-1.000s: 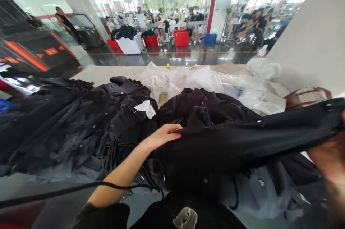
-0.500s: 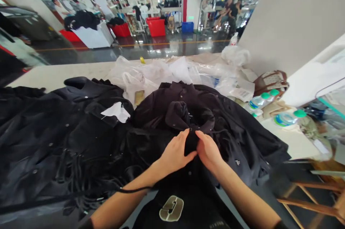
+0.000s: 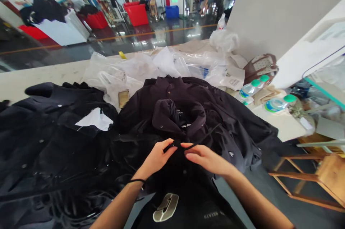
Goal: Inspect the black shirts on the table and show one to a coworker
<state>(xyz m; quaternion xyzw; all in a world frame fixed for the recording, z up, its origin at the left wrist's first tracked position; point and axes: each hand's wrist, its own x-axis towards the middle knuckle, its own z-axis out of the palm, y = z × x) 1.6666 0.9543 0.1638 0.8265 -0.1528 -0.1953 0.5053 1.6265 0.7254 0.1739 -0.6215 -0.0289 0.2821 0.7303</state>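
Observation:
A black jacket (image 3: 218,110) with a stand-up collar (image 3: 164,123) lies front up before me, snaps down its front. My left hand (image 3: 157,157) is closed just below the collar, thumb and fingers pinching the black front edge. Close by on the right, my right hand (image 3: 205,157) has its fingers bent around a thin black cord (image 3: 208,133), which runs up and to the right from them. The fingertips of both hands almost meet. Dark cloth hides what exactly lies between them. To the left is another black jacket (image 3: 54,139) with a white scrap (image 3: 95,119) on it.
Clear plastic bags (image 3: 129,67) lie along the table's far side. Green-capped bottles (image 3: 279,104) and a brown bag (image 3: 261,67) are at the right. A wooden stool (image 3: 304,177) stands on the floor at right. Black cords (image 3: 72,204) are heaped at lower left.
My hands have come down from the collar opening and spread slightly apart. The black cord now shows at my right fingers. My view has turned right and down.

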